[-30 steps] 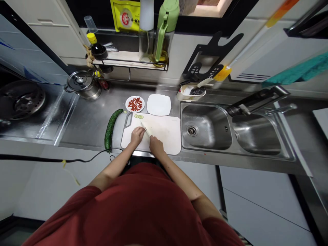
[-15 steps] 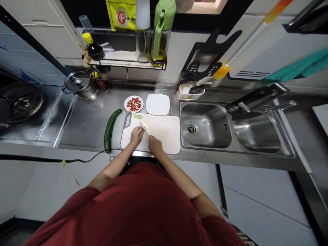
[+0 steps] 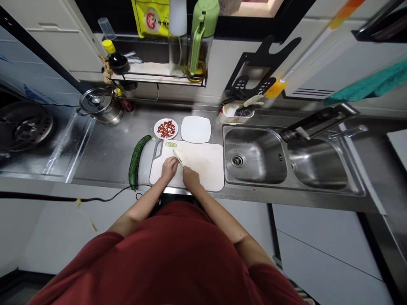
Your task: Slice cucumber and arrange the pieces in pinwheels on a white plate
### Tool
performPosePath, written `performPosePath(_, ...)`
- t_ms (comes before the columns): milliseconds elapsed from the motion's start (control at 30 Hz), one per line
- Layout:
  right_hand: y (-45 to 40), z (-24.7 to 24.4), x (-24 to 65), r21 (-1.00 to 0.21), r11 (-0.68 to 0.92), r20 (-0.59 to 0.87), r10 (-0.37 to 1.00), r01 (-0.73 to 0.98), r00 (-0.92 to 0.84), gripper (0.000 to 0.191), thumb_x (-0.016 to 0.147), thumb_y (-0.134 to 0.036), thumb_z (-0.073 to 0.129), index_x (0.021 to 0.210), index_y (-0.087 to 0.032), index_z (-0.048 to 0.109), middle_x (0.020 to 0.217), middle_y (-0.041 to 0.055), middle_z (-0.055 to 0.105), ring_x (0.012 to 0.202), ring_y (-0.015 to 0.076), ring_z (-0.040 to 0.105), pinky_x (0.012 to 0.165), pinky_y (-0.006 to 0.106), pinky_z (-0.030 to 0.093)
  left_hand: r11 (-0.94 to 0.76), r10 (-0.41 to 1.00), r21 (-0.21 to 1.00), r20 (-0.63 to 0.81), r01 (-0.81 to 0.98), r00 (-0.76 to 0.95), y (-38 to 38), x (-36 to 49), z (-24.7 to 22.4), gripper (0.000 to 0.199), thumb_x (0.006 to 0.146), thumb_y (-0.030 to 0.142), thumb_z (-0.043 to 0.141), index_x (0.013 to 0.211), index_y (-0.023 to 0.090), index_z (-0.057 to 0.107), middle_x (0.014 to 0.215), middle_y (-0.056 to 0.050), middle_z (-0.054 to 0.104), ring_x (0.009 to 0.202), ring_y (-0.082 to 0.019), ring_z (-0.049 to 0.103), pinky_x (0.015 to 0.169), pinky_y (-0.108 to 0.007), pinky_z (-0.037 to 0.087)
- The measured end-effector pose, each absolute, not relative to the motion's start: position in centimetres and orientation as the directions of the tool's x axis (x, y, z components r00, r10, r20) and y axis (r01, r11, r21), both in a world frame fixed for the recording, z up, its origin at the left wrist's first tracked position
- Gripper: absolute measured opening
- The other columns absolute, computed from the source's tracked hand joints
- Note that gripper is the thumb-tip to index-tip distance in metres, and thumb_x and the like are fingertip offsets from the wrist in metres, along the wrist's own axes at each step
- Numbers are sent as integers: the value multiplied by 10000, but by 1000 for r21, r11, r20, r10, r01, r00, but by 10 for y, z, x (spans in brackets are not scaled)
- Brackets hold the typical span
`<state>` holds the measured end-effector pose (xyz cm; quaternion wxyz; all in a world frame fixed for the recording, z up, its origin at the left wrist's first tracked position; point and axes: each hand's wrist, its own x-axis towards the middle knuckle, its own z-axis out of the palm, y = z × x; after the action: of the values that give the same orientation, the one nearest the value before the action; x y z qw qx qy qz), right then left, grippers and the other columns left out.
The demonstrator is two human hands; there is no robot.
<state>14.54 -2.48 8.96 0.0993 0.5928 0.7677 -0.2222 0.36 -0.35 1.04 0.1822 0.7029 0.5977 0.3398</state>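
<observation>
My right hand (image 3: 191,178) is wrapped around the handle of a small knife (image 3: 178,158), its blade angled up and left over the white cutting board (image 3: 206,165). Close by on the left, my left hand (image 3: 169,168) has its fingers bunched together on the board beside the blade. Whatever lies under those fingers is hidden or too small to make out. Several pale green cucumber slices (image 3: 171,144) lie in a row near the board's top left. A long dark green cucumber (image 3: 135,161) rests on the steel counter left of the board.
Behind the board are a plate of chopped red pieces (image 3: 166,128) and a white square plate (image 3: 196,129). A double sink (image 3: 256,173) adjoins the board's right side. A lidded pot (image 3: 101,106) stands back left, and a black cable (image 3: 104,198) runs along the front edge.
My right hand and the knife have shifted slightly left. My left hand stays in nearly the same place, and the slices and plates have not moved.
</observation>
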Motion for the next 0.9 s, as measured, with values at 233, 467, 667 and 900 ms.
performPosePath(233,-23,92,145,-234,193,-436,855,953,-280,291,922,-92,267,1118,-142,477,1056,135,619,929,202,629,782,300,470,-237,958,653,278,720,64,-4,4,11,158,884,207,459,836,200,610,921,-67,621,911,-189,553,831,-331,444)
performPosePath(467,-24,91,148,-218,211,-424,859,953,-287,278,925,-88,266,1085,-146,485,1029,121,627,898,201,640,752,296,478,-283,940,639,335,715,73,-3,3,10,141,884,200,469,828,197,598,919,-63,628,898,-187,554,817,-330,451)
performPosePath(667,-16,89,142,-208,239,-386,871,949,-304,287,939,-112,254,1085,-145,498,1010,114,633,892,214,643,738,304,481,-288,939,633,334,719,82,-3,3,11,148,882,190,462,812,198,593,893,-61,624,888,-189,552,809,-330,449)
performPosePath(900,-17,85,146,-219,240,-387,869,946,-310,265,913,-80,294,1068,-151,497,1013,101,636,892,204,641,756,297,477,-284,939,637,336,717,74,-3,3,10,149,882,186,458,813,194,590,873,-60,619,859,-186,554,787,-327,445)
